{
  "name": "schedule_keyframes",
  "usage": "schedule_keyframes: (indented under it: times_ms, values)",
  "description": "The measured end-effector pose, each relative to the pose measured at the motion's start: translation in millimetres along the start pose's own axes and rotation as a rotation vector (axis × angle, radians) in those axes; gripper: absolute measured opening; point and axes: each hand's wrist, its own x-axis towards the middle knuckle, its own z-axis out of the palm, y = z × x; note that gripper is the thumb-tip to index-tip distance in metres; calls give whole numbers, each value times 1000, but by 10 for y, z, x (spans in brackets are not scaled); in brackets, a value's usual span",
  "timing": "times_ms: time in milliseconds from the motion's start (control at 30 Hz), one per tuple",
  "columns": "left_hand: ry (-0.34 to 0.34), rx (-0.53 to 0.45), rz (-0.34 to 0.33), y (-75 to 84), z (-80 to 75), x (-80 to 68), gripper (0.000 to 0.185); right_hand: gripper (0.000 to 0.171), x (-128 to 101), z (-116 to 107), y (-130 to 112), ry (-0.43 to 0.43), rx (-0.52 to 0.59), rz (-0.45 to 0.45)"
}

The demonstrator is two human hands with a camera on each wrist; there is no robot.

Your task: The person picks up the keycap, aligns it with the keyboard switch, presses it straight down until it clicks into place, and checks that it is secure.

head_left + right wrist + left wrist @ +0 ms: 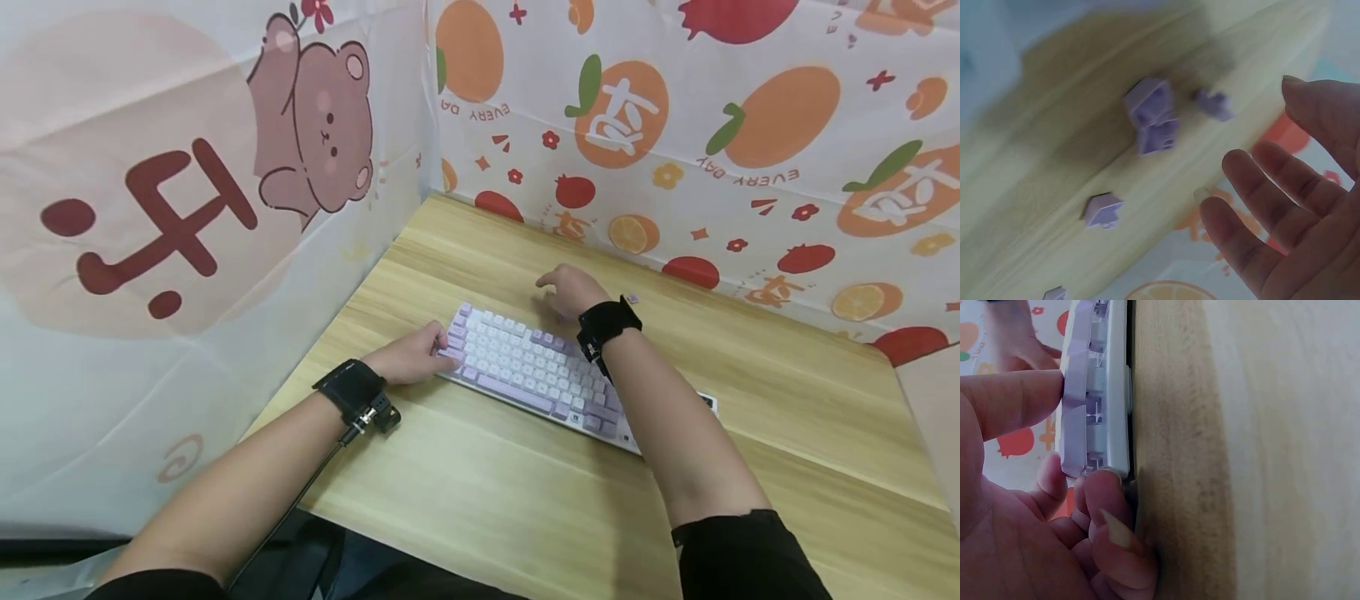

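A white and lilac keyboard [525, 367] lies slanted on the wooden desk [487, 500]. My left hand [416, 354] holds its left end. In the left wrist view the thumb [1022, 400] presses on a lilac key while curled fingers [1107, 494] hook the keyboard's [1100, 394] lower edge. Just past the keyboard's far edge my right hand [566, 287] hovers over the desk. In the right wrist view the right hand [1272, 187] is spread and holds nothing. Several loose lilac keycaps [1150, 109] lie on the wood in front of it, one of them lying apart [1102, 209].
Printed cloth screens stand along the desk's left side [187, 250] and back [675, 142], closing in the corner. One small lilac keycap [632, 298] lies by my right wrist strap. A black cable [300, 500] runs from my left wrist off the desk's front edge.
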Motion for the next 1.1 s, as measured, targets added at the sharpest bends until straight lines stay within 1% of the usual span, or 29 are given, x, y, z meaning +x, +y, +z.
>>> schedule_keyframes:
  times_ms: [100,167,233,333,400,467,533,600,633,800,900,967,1000,1100]
  values:
    - [6,14,2,16,2,-6,35,34,105,60,46,-59,-56,22]
    - [8,19,5,27,32,4,36,33,114,99,72,-78,-94,29]
    - [7,28,16,34,48,12,38,30,103,113,68,-71,-104,36]
    - [10,34,16,36,52,16,43,27,94,103,22,-43,-124,7]
    - [3,31,16,28,46,17,46,26,96,94,-14,-41,-131,-3]
    - [-4,22,11,15,35,16,47,23,95,78,-46,-52,-125,-9]
    - [-7,13,11,-5,15,11,48,21,84,49,-82,-53,-79,-6]
    - [-5,-1,6,-29,-18,-5,48,21,61,-1,-124,-43,-3,-29]
    - [-6,-6,1,-26,-18,6,48,22,17,-34,-115,-34,54,-36]
    - [-22,-15,-10,-17,-53,38,44,26,-270,-191,-83,-5,426,-73]
    - [-26,21,-16,14,-94,36,39,25,-481,-241,-60,-4,650,-71]
    - [-4,70,-11,66,-126,32,36,25,-616,-255,-46,4,762,-76]
    - [17,102,-1,106,-140,33,35,26,-680,-258,-40,9,804,-79]
    - [109,170,48,279,-160,51,32,28,-864,-260,-19,47,887,-84]
